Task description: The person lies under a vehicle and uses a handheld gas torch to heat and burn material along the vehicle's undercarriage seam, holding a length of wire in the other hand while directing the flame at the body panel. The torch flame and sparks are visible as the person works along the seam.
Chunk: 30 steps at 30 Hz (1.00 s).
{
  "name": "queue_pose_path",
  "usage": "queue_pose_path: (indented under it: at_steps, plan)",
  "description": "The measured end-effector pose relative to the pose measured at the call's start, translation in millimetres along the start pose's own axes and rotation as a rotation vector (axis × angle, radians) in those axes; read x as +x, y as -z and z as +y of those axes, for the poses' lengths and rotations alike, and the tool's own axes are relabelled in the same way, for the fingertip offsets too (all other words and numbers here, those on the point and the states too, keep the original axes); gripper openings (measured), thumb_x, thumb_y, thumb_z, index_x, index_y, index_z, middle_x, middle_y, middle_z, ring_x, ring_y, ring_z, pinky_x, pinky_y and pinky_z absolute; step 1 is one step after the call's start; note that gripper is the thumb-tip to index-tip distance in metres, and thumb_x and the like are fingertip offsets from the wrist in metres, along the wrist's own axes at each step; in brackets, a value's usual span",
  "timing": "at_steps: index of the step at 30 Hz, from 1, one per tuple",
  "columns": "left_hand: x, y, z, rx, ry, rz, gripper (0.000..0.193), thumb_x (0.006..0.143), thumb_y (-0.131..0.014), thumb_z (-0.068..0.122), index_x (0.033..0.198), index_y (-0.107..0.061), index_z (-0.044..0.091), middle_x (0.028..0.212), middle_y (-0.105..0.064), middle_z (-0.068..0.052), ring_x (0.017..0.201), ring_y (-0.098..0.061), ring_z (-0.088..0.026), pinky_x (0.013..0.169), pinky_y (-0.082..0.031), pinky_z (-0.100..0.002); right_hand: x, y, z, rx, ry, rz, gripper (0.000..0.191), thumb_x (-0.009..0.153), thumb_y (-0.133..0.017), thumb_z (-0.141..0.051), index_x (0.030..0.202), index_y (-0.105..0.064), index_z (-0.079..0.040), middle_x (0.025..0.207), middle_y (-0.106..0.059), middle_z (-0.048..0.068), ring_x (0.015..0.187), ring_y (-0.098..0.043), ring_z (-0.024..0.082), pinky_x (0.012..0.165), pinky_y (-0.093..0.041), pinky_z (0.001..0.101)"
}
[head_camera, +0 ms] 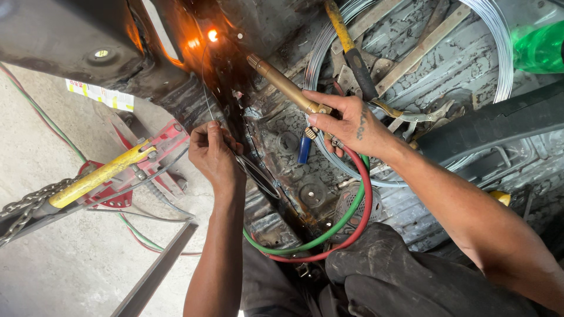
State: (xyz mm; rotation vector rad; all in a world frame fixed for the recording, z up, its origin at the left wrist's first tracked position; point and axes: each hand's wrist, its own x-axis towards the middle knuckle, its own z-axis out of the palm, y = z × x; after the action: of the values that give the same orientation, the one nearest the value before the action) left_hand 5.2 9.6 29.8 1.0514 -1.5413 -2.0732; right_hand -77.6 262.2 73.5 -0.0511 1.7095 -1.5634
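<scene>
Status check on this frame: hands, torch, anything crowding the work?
Right hand grips brass torch. Left hand pinches thin filler wire toward the glowing spot. Red and green hoses loop below.

A rusty, scorched sheet-metal floor pan [446,64] carries most of the clutter. Taking the wire coil [499,53] as landmark: a yellow-handled tool [349,47] lies across its left side, flat metal strips [423,44] cross inside its loop, and pliers [423,117] rest just below its middle. A green bottle [540,47] lies just right of the coil. Far left of the coil, bare concrete floor [53,246] carries a red jack [153,158] with a yellow handle [100,176] and a chain [29,205].
</scene>
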Motion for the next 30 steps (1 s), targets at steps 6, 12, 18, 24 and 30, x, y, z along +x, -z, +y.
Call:
queue_pose_path:
  at_steps: [6,12,18,24,30]
  plan:
    - [1.0,-0.7,1.2,0.001,0.005,0.003,0.017,0.103,-0.064,0.015,0.092,-0.055,0.005,0.071,-0.057,-0.004,0.053,-0.049,-0.009,0.045,-0.042,-0.026,-0.5,-1.6,-2.1,0.003,-0.012,0.004,0.061,0.097,-0.064,-0.022,0.154,-0.047,-0.01,0.083,-0.066,0.004,0.054,-0.062,0.008,0.04,-0.052,0.0257]
    - [0.7,-0.9,1.8,-0.005,0.011,-0.004,0.017,0.103,-0.064,0.015,0.092,-0.056,0.005,0.071,-0.056,-0.004,0.054,-0.048,-0.009,0.045,-0.041,-0.026,-2.0,-1.7,-5.8,-0.029,-0.036,0.016,0.068,0.092,-0.069,-0.013,0.155,-0.045,-0.011,0.081,-0.067,0.004,0.053,-0.062,0.008,0.039,-0.052,0.0258]
    - [-0.8,-1.5,3.8,-0.006,0.012,-0.007,0.016,0.103,-0.063,0.014,0.092,-0.056,0.005,0.071,-0.057,-0.004,0.054,-0.049,-0.009,0.045,-0.042,-0.026,-1.7,-3.1,-10.1,-0.05,-0.042,0.005,0.076,0.087,-0.072,-0.006,0.156,-0.042,-0.012,0.087,-0.068,0.005,0.053,-0.062,0.009,0.039,-0.051,0.0259]
    - [-1.4,-1.3,4.2,-0.026,0.008,-0.016,0.016,0.103,-0.063,0.013,0.092,-0.056,0.004,0.07,-0.055,-0.004,0.054,-0.048,-0.01,0.046,-0.041,-0.027,-2.7,-6.0,-14.1,-0.104,-0.044,-0.006,0.076,0.088,-0.072,-0.008,0.157,-0.041,-0.014,0.088,-0.07,0.004,0.053,-0.063,0.009,0.039,-0.051,0.0259]
    - [-1.6,-0.7,3.6,-0.03,0.006,-0.015,0.016,0.103,-0.063,0.013,0.092,-0.056,0.004,0.07,-0.055,-0.004,0.054,-0.047,-0.01,0.046,-0.041,-0.027,-3.1,-6.8,-16.7,-0.115,-0.056,0.01,0.075,0.088,-0.071,-0.008,0.156,-0.042,-0.015,0.087,-0.07,0.005,0.053,-0.062,0.009,0.04,-0.051,0.0264]
